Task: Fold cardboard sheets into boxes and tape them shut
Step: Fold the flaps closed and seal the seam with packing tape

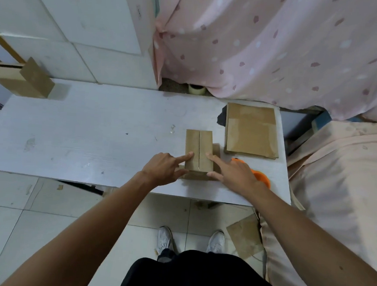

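Observation:
A small brown cardboard box (199,147) stands on the white table (83,131), its two top flaps folded down and meeting at a centre seam. My left hand (164,168) presses its straight index finger on the left flap, thumb against the box's near side. My right hand (232,173) presses its index finger on the right flap, thumb on the near edge. An orange tape dispenser (262,178) lies just behind my right hand, partly hidden by it. A stack of flat cardboard sheets (252,130) lies at the table's right end.
An open folded box (20,79) sits at the table's far left corner. A tape roll (197,89) stands on the floor beyond the table, under a pink curtain (279,48). A bed (340,187) adjoins the right side; a cardboard sheet (244,238) lies on the floor.

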